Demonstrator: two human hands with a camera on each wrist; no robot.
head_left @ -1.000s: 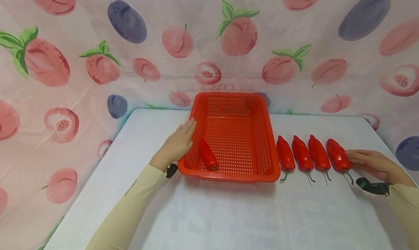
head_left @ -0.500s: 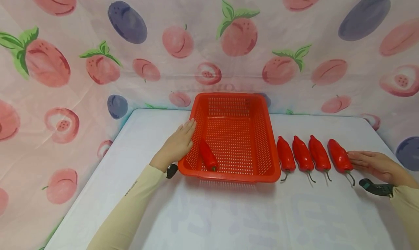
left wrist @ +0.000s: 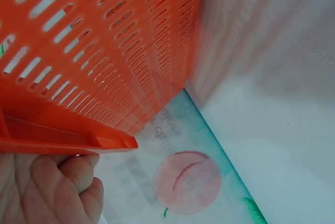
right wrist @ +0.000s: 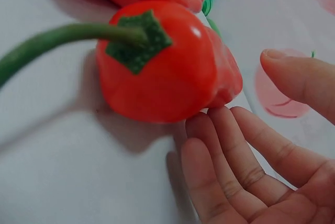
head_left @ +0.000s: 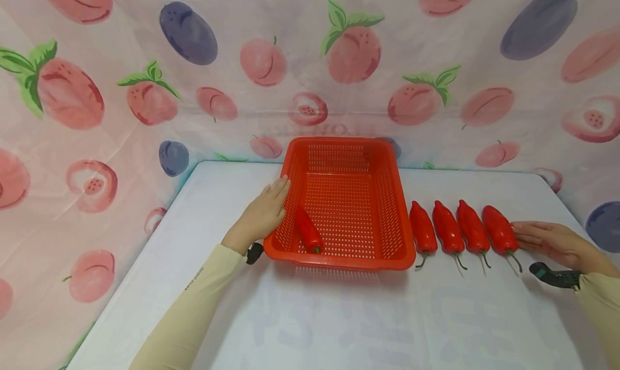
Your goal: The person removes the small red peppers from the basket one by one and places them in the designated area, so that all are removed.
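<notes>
In the head view, my left hand [head_left: 261, 211] rests with extended fingers on the left rim of the red plastic basket [head_left: 339, 261]. The left wrist view has part of that hand [left wrist: 49, 187] against the rim's underside, beside the slotted basket wall [left wrist: 112, 41]. Inside the basket, at its front left, lies one red pepper [head_left: 308, 230]. My right hand [head_left: 557, 243] is at the rightmost red pepper [head_left: 500, 230], its fingertips touching the pepper's right side. In the right wrist view, the thumb stands apart from this pepper [right wrist: 157, 72], whose green stem points toward the camera.
Three more red peppers, the left one [head_left: 422, 229], the middle one [head_left: 448, 229] and the right one [head_left: 472, 228], lie in a row right of the basket. A white tabletop [head_left: 339, 321] bears everything. Fruit-printed cloth [head_left: 310, 52] rises behind it.
The rightmost pepper shifted slightly right with my right hand, then back left toward its neighbour. My left hand and the basket have stayed put.
</notes>
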